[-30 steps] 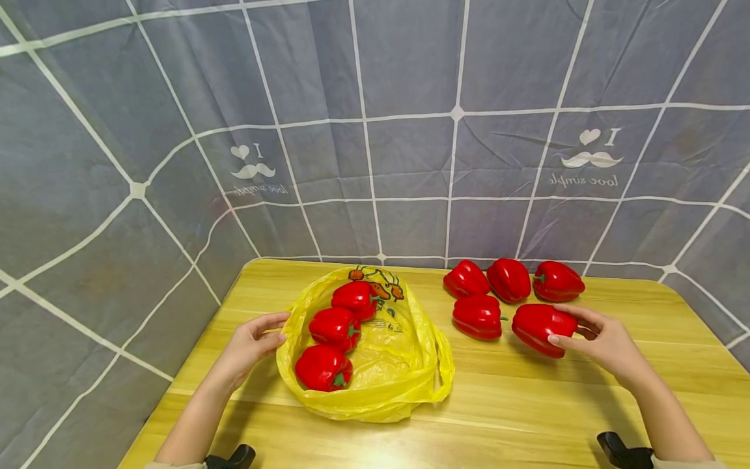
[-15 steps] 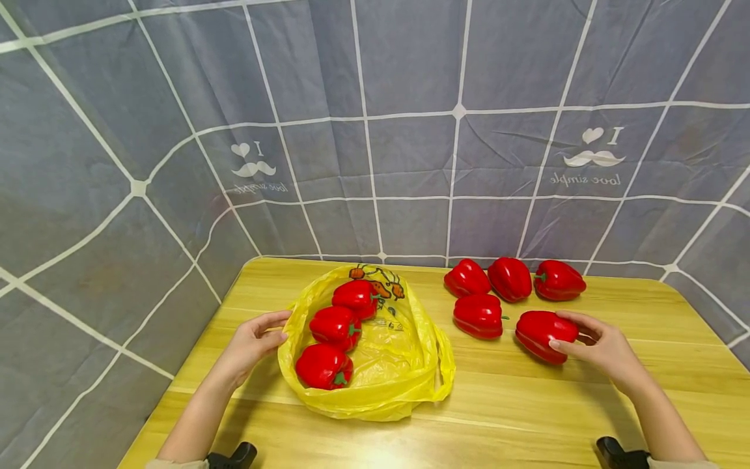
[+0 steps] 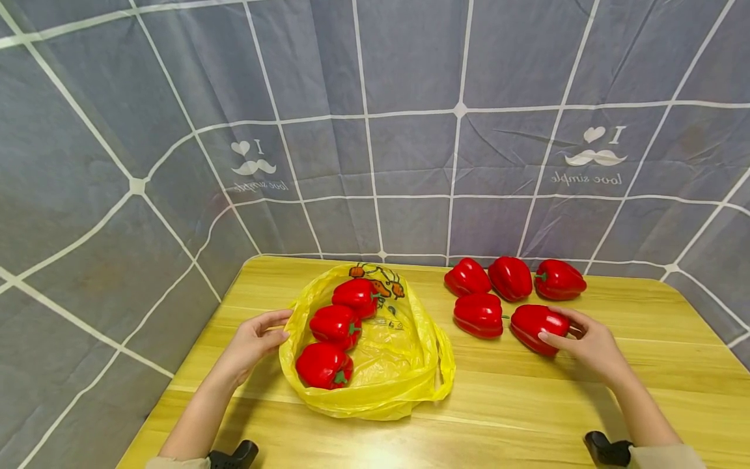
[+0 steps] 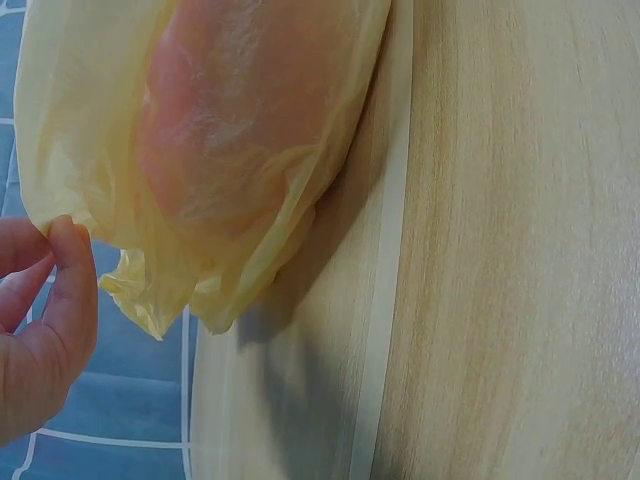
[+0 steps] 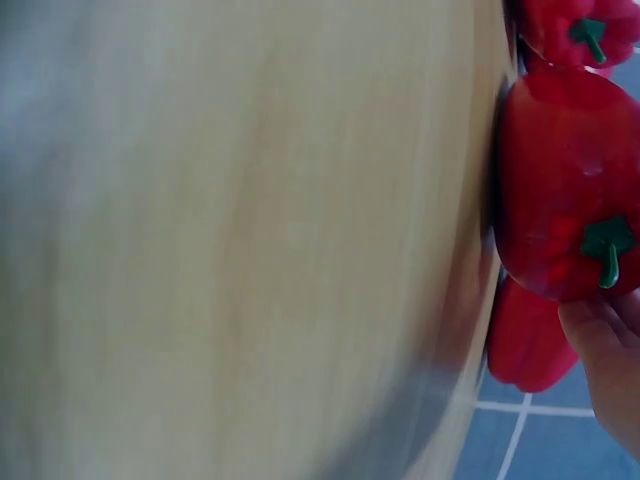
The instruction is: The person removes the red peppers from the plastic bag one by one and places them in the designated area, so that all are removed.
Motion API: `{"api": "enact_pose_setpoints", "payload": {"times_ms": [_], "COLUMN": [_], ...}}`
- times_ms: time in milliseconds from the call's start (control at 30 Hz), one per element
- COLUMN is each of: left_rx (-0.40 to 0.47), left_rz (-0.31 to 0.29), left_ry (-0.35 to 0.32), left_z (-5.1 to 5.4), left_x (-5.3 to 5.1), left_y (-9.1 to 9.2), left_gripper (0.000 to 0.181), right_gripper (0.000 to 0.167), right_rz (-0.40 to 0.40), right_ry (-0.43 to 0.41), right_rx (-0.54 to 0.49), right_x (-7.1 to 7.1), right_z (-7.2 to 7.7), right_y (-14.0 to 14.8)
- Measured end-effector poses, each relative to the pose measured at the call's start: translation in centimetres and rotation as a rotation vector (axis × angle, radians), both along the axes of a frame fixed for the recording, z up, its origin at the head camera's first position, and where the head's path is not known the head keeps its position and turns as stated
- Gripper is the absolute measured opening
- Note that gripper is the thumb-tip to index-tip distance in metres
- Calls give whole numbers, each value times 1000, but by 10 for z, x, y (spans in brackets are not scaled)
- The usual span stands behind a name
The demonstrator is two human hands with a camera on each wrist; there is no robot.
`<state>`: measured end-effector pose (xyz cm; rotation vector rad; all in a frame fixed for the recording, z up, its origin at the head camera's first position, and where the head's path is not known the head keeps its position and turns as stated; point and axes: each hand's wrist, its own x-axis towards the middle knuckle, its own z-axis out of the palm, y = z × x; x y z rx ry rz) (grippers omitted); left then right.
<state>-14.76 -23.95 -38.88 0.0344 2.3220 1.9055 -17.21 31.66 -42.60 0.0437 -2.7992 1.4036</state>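
Observation:
My left hand (image 3: 256, 344) pinches the left rim of a yellow plastic bag (image 3: 375, 404) between thumb and fingers; the left wrist view shows the thin bag film (image 4: 90, 170) caught at the fingertips. Inside the open-mouthed bag lie three red bell peppers (image 3: 335, 327) in a row along its left side. At the right, my right hand (image 3: 588, 342) grips a red bell pepper (image 3: 536, 327) from its right side, thumb in front. In the right wrist view this pepper (image 5: 570, 170) shows its green stem, and part of the hand is cut off by the frame edge.
Several other red bell peppers lie on the wooden table (image 3: 498, 417): one pepper (image 3: 478, 316) just left of the held one, and a back row with a middle pepper (image 3: 510, 279). A grey curtain (image 3: 410, 156) with white lines hangs behind the table.
My right hand and the pepper in it first shifted slightly right and toward me, then back left and away, closer to the neighbouring pepper. The left hand and bag stay nearly still.

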Motion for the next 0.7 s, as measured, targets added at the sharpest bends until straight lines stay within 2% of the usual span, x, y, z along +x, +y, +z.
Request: {"api": "enact_pose_setpoints", "payload": {"times_ms": [233, 700], "left_rx": [-1, -3], "left_rz": [0, 9], "left_ry": [5, -5], "left_z": [0, 3], "left_x": [0, 1], "left_y": [0, 0], "left_gripper": [46, 46], "right_gripper": [65, 67], "right_rz": [-6, -4], "right_ry": [37, 33], "right_rx": [13, -12], "right_x": [-6, -14], "right_z": [0, 1], "right_y": [-5, -9]}}
